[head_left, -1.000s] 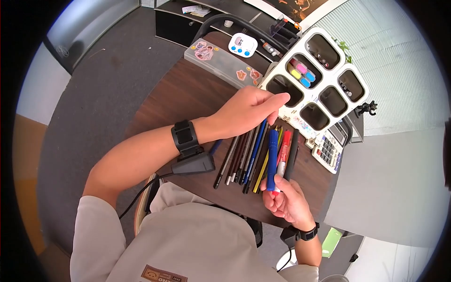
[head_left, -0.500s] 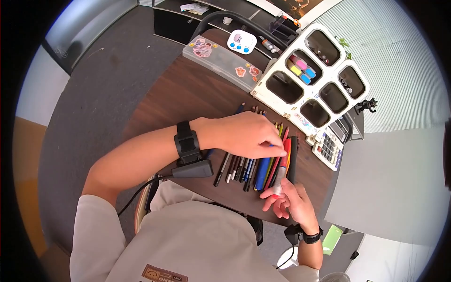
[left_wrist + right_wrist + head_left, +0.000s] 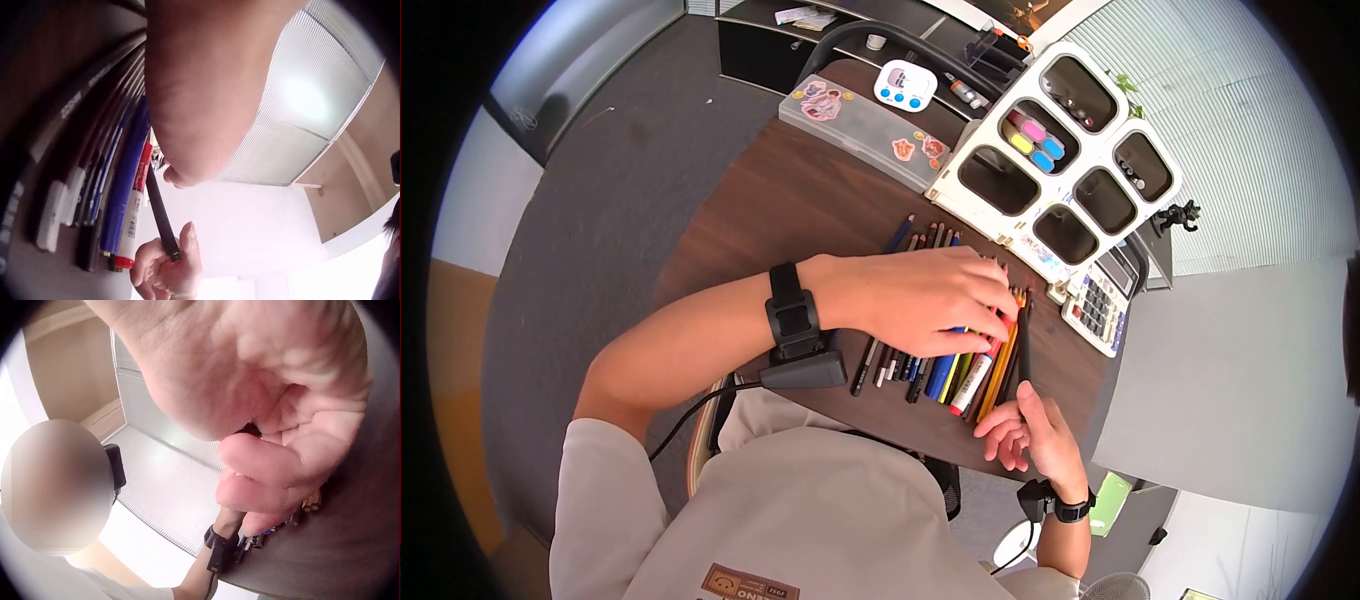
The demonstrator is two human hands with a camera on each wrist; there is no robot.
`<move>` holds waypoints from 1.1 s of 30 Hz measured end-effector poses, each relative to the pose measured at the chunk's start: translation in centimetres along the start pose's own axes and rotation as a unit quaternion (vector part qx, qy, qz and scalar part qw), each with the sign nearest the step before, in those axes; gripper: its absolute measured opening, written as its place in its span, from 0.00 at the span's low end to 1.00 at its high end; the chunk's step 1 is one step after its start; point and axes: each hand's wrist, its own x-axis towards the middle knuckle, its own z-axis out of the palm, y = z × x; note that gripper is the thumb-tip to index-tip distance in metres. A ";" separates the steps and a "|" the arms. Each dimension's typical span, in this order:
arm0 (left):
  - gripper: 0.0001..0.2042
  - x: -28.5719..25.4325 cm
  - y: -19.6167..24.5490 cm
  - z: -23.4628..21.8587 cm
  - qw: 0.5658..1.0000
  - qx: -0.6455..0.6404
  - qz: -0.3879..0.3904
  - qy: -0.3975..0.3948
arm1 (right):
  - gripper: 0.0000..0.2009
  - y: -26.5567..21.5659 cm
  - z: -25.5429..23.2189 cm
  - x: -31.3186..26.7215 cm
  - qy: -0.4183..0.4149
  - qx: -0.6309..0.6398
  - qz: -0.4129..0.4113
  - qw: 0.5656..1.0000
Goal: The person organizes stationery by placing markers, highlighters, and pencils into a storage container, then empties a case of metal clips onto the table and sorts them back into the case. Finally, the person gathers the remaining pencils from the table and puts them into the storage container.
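In the head view my left hand [image 3: 940, 300] lies palm down across a row of pencils [image 3: 890, 365], its fingers extended over their upper part. Under its fingertips is a red-and-white marker [image 3: 972, 382], lying beside a blue marker [image 3: 943, 375]. Orange pencils [image 3: 997, 385] lie to the right of these. My right hand [image 3: 1040, 435], at the table's near right, grips the lower end of a slim black pen [image 3: 1027, 350] between thumb and curled fingers. The left wrist view shows this black pen [image 3: 161, 209] slanting up from the right hand [image 3: 169, 269].
A white organizer [image 3: 1020, 215] with several compartments, some highlighters [image 3: 1035, 140] in one, stands at the back right. Beside it is a calculator [image 3: 1095, 310]. A clear stickered case [image 3: 855, 130] and a white device with blue buttons [image 3: 905, 87] lie toward the back.
The blue and red markers have passed from my right hand onto the row, where they lie side by side. My left hand has moved down over them. The right hand now holds the black pen.
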 end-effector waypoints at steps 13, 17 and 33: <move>0.12 -0.4 0.2 1.5 0.998 0.060 0.037 -0.001 | 0.25 -2.0 -2.3 0.9 0.145 -0.099 -0.050 0.983; 0.13 -0.4 0.4 1.5 0.998 0.059 0.028 -0.018 | 0.16 -2.9 -1.9 3.3 0.227 -0.246 -0.144 0.931; 0.19 0.3 1.0 1.4 0.996 0.064 -0.025 -0.050 | 0.14 -1.9 -4.4 7.5 0.176 -0.100 -0.235 0.951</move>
